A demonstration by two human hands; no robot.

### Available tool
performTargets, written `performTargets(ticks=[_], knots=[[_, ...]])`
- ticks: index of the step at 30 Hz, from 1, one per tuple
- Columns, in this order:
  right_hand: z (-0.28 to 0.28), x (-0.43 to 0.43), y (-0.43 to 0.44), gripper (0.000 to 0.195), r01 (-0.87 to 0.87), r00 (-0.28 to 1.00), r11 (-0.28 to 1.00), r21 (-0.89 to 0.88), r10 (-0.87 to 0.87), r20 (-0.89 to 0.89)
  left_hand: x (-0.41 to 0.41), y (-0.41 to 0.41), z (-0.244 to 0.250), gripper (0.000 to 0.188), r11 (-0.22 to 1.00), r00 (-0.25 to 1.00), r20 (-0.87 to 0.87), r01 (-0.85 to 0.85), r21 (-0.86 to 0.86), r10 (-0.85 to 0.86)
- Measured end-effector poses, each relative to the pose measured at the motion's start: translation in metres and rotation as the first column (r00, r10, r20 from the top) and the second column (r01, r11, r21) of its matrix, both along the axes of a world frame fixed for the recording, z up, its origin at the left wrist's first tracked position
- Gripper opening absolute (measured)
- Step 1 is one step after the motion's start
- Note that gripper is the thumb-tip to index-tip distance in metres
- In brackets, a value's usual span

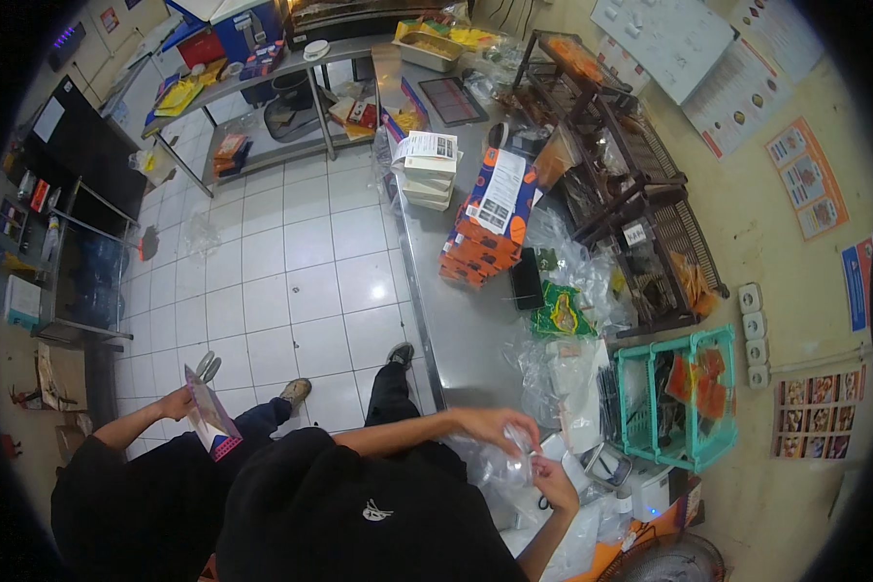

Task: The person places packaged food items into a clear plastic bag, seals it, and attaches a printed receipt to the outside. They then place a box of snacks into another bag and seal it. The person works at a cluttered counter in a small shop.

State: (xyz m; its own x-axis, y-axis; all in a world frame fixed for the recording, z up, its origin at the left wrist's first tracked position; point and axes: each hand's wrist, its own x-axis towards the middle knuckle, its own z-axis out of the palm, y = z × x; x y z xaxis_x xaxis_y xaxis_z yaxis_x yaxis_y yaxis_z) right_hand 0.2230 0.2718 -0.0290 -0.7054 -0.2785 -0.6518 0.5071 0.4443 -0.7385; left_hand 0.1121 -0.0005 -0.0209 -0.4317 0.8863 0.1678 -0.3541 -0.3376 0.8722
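Note:
Over the cluttered right end of the steel table, my left hand (496,431) pinches the upper part of a clear plastic bag (489,465). Close beside it, my right hand (556,483) grips the same crumpled film, and the fingertips of both hands nearly meet. The bag hangs loosely in front of my black shirt, and what it may contain cannot be made out. Beneath and past my hands lie more clear plastic (542,378), white packaging (577,404) and a metal-rimmed container (607,464).
A co-worker's hand (177,404) at left holds a printed carton (213,422). On the steel table (455,349) stand stacked orange-and-blue boxes (480,251), white boxes (429,185) and a black phone (527,279). A turquoise basket (636,354), brown racks (629,240) and a fan (662,560) line the wall.

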Motion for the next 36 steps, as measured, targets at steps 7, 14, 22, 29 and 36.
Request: performTargets(ticks=[7,14,22,29,36], knots=[[-0.005,-0.099,-0.065,0.022,0.285,0.93,0.952,0.113,-0.246,-0.273,-0.084,-0.112,-0.078,0.036,0.898,0.929,-0.354,-0.244,-0.365,0.108],[-0.013,-0.145,-0.158,0.036,-0.114,0.739,0.812,0.572,0.455,-0.498,-0.114,-0.177,-0.104,0.039,0.667,0.907,-0.414,-0.26,-0.699,-0.08],[0.066,-0.353,-0.415,0.066,-0.136,0.727,0.982,0.129,0.188,-0.661,-0.148,-0.129,-0.187,0.051,0.816,0.868,-0.298,0.186,-0.547,-0.397],[-0.003,-0.431,-0.439,0.073,0.056,0.561,0.971,0.232,0.161,-0.812,-0.115,-0.137,-0.128,0.045,0.98,0.94,-0.318,-0.167,-0.109,0.125],[-0.041,-0.279,-0.305,0.033,-0.268,0.732,0.938,0.22,0.346,-0.586,-0.095,-0.156,-0.144,0.041,0.822,0.897,-0.187,-0.441,-0.36,0.4]])
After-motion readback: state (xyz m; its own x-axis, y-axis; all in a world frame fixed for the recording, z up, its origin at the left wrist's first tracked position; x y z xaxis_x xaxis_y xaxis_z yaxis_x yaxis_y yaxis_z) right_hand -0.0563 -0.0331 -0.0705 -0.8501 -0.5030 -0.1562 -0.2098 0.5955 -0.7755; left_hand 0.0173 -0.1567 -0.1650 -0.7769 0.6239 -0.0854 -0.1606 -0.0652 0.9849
